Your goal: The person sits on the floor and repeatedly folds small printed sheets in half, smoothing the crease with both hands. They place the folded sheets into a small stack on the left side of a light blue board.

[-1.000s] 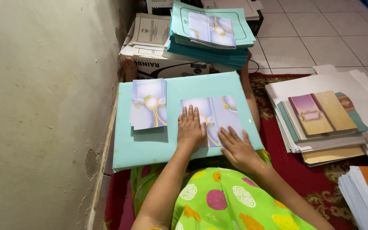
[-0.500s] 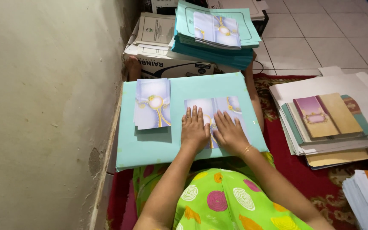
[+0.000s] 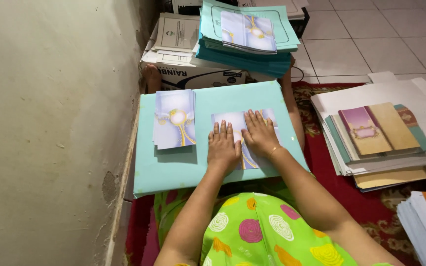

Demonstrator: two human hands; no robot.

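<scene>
A light blue card (image 3: 229, 120) with a gold and white pattern lies on a turquoise folder (image 3: 213, 101) across my lap. My left hand (image 3: 223, 148) presses flat on the card's left half. Beside it, my right hand (image 3: 260, 134) lies flat on the right half, fingers spread, touching the left hand. A small stack of the same patterned cards (image 3: 175, 118) sits on the folder to the left of my hands.
A wall (image 3: 50, 123) runs close along the left. Ahead, a stack of turquoise folders (image 3: 245, 44) with a patterned card on top rests on a cardboard box (image 3: 188, 74). Piles of paper, folders and a pink-and-tan card (image 3: 378, 130) lie at right on a red rug.
My right hand has slid left and up onto the card until it lies next to my left hand. The left hand stayed pressed on the card.
</scene>
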